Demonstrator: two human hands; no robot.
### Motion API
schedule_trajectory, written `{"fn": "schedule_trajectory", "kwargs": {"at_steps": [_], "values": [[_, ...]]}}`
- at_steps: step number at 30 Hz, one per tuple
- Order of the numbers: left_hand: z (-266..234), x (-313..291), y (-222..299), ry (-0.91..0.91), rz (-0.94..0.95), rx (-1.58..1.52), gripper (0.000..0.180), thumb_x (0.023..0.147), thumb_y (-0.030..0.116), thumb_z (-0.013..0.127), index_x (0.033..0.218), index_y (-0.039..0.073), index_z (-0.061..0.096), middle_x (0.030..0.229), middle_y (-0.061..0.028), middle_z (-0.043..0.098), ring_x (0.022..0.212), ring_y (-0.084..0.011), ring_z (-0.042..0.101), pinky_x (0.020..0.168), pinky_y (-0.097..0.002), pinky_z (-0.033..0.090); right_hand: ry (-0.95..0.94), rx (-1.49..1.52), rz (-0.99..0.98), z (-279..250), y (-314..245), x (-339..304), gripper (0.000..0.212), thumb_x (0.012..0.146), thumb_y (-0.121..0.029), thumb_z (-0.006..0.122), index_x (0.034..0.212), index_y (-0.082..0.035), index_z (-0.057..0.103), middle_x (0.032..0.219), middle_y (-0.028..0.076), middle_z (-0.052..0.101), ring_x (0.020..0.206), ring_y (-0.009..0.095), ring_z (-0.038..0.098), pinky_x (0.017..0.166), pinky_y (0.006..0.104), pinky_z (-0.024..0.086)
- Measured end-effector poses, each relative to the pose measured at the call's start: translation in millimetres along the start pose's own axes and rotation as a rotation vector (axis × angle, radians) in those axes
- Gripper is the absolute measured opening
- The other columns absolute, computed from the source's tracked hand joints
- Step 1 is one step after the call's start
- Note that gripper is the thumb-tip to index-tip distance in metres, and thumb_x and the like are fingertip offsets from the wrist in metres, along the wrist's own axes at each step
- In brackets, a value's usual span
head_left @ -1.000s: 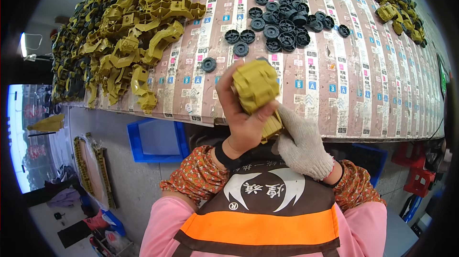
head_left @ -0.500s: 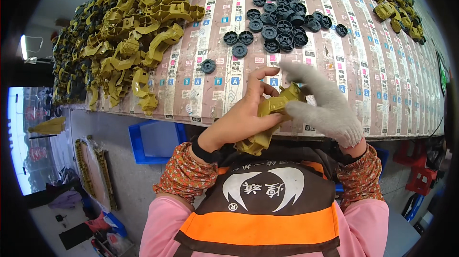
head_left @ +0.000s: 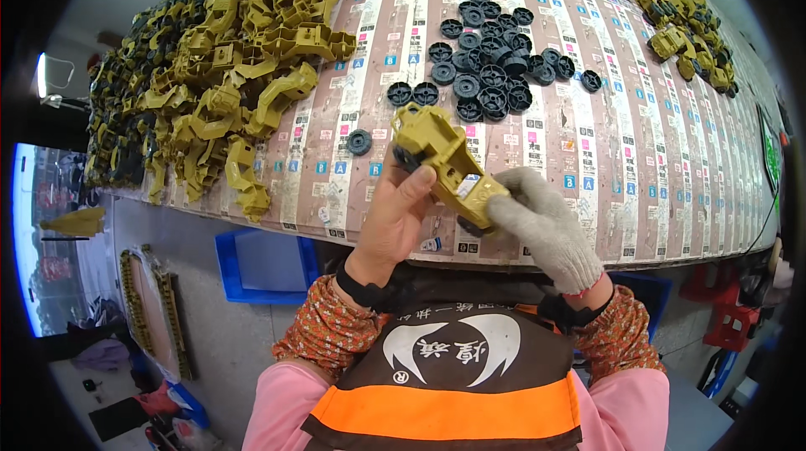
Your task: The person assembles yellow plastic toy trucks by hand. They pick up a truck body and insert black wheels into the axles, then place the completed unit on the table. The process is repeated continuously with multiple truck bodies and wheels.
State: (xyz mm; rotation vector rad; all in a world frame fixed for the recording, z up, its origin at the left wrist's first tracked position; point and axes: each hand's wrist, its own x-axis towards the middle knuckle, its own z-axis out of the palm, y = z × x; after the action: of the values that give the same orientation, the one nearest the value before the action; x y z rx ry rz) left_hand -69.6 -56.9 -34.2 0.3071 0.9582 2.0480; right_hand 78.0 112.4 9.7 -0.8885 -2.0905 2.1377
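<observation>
We find the yellow toy truck [head_left: 457, 157] held tilted above the near part of the surface [head_left: 672, 166], its far end leaning left. The bare left hand [head_left: 396, 214] has its fingers closed around the truck's left side, thumb pressed along it. The gloved right hand [head_left: 544, 226] has its fingers curled closed over the near right end. We note black wheels [head_left: 492, 75] loosely heaped beyond, and yellow parts [head_left: 217, 100] piled at far left.

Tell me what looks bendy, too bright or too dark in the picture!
Head view: the table curves, from the fisheye lens; head view: the left-hand pane glares whitish; head view: the corners are black; head view: the yellow toy looks fairly sharp.
</observation>
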Motion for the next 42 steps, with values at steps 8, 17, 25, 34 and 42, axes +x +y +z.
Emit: {"fn": "schedule_trajectory", "kwargs": {"at_steps": [8,17,25,34,42], "values": [[-4,-1,6,0.11,-0.055,0.015,0.054,0.109,0.032,0.063,0.155,0.009,0.043,0.133,-0.0078,0.065,0.118,-0.021,0.068,0.1,-0.041,0.059,0.483,-0.979,-0.685,-54,-18,96,0.032,0.092,-0.015,0.072,0.122,-0.006,0.068,0.101,0.018,0.067,0.097,0.036,0.069,0.081,0.0477,0.055],[-10,-11,6,0.102,-0.189,0.053,0.056,0.104,0.024,0.072,0.15,0.016,0.041,0.125,-0.0033,0.061,0.107,-0.0147,0.067,0.087,-0.0332,0.061,0.395,-1.071,-0.603,-50,-12,98,0.017,0.087,-0.01,0.073,0.1,-0.005,0.064,0.101,0.017,0.066,0.098,0.038,0.067,0.082,0.0477,0.054],[1,-12,-11,0.089,-0.195,0.142,0.063,0.104,0.022,0.072,0.156,0.018,0.037,0.129,-0.0025,0.06,0.111,-0.0137,0.065,0.092,-0.033,0.06,0.124,-0.143,-0.278,5,-4,34,0.019,0.098,-0.008,0.069,0.116,-0.002,0.065,0.096,0.012,0.073,0.087,0.017,0.071,0.077,0.0329,0.057],[9,-14,-24,0.025,-0.057,0.269,0.075,0.104,0.009,0.07,0.162,0.02,0.025,0.141,-0.0043,0.053,0.125,-0.0143,0.057,0.105,-0.033,0.051,0.147,-0.054,-0.327,23,26,24,0.034,0.098,-0.008,0.067,0.131,0.0,0.064,0.098,0.015,0.073,0.086,0.018,0.072,0.078,0.0339,0.058],[8,-17,-28,-0.01,-0.023,0.351,0.078,0.104,0.011,0.07,0.163,0.017,0.019,0.148,-0.0067,0.047,0.132,-0.0173,0.053,0.113,-0.0351,0.045,0.171,-0.072,-0.318,20,29,23,0.032,0.098,-0.007,0.066,0.13,0.0,0.065,0.095,0.015,0.073,0.083,0.019,0.072,0.077,0.035,0.058]]}}
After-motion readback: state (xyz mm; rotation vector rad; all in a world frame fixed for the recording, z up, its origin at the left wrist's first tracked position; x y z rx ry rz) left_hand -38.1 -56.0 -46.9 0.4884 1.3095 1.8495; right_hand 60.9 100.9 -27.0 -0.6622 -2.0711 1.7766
